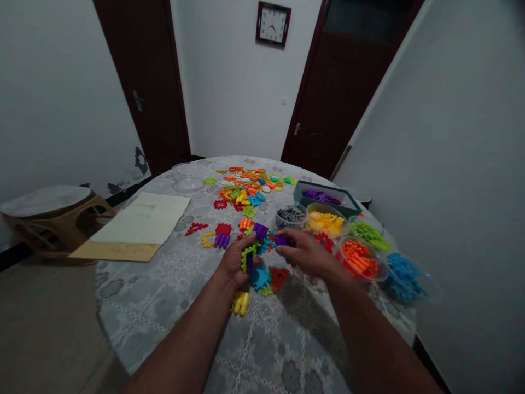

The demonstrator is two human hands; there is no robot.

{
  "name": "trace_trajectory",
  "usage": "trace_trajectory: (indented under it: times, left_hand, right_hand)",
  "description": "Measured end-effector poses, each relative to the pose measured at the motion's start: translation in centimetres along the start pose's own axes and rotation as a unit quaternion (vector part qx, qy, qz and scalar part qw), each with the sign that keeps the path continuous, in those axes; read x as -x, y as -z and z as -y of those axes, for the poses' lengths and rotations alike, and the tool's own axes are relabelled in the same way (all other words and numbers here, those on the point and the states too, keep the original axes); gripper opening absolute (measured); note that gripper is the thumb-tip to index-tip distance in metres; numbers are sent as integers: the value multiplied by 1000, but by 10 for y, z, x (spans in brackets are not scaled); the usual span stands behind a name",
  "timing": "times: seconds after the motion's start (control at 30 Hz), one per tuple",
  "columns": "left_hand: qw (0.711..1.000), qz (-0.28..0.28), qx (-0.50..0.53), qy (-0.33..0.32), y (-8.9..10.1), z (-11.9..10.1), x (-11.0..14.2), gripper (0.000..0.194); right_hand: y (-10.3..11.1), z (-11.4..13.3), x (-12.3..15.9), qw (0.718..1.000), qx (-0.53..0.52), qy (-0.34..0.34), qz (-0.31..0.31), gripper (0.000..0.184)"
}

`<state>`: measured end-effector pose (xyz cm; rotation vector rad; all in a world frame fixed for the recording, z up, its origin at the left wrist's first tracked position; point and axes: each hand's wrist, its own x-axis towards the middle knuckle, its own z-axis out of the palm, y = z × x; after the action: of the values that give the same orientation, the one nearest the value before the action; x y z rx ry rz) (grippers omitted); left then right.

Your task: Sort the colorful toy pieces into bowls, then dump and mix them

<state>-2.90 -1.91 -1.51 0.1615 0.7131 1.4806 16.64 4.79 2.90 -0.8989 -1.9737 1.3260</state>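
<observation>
My left hand (235,261) is closed around a small assembly of plastic building pieces (249,256), lime green with purple parts. Between the thumb and fingers of my right hand (305,250) is a purple building piece (281,241), held just right of the assembly and apart from it. Below the hands lie a blue piece (260,277), a red triangle piece (279,278) and a yellow piece (240,302). To the left are a purple piece (222,241), a red square piece (223,229) and a yellow frame piece (208,239).
Sorted pieces fill round clear tubs on the right, including yellow (326,223), orange (359,258) and blue (406,276). A green box (348,203) holds purple pieces. A mixed pile (241,189) lies at the back. A paper pad (139,219) rests on the left of the patterned tablecloth.
</observation>
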Motion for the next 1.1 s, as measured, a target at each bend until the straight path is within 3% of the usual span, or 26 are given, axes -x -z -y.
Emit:
trace_trajectory:
  times: [0.07, 0.2, 0.27, 0.33, 0.43, 0.53, 0.6, 0.7, 0.77, 0.9, 1.0, 1.1]
  left_hand:
    - [1000, -10, -8, 6, -1, 2, 0, 9]
    - [999, -14, -31, 20, -3, 5, 2, 12]
    - [999, -10, -38, 25, -4, 5, 3, 14]
    - [999, -9, -42, 26, -3, 5, 3, 16]
    - [998, 5, -47, 29, -3, 5, 4, 18]
    - [998, 20, -58, 32, -3, 8, 5, 20]
    - [997, 30, -67, 28, -3, 9, 7, 23]
    - [996, 38, -80, 28, -5, 9, 9, 29]
    - [995, 28, -88, 22, -5, 8, 9, 29]
    - [996, 27, -85, 20, -4, 6, 8, 27]
    - [997, 32, -55, 49, -3, 5, 6, 21]
    - [998, 16, -23, 64, -2, 4, 5, 12]
  right_hand:
    - [36, 5, -16, 998, 48, 21, -40, 31]
    - [106, 11, -64, 968, 47, 54, -241, 40]
    - [128, 14, -80, 946, 80, 52, -311, 51]
    - [135, 15, -85, 928, 143, 46, -341, 57]
    - [117, 15, -72, 932, 213, 45, -289, 47]
    - [71, 17, -46, 971, 203, 44, -122, 37]
    - [36, 22, -28, 978, 196, 57, -38, 35]
    - [-3, 29, -11, 975, 206, 79, -4, 24]
    - [-16, 28, -7, 982, 177, 66, -9, 20]
    - [-21, 17, -10, 999, 2, -28, -19, 21]
    - [-12, 11, -9, 988, -125, -81, -37, 26]
    - [14, 13, -7, 989, -120, -86, -28, 27]
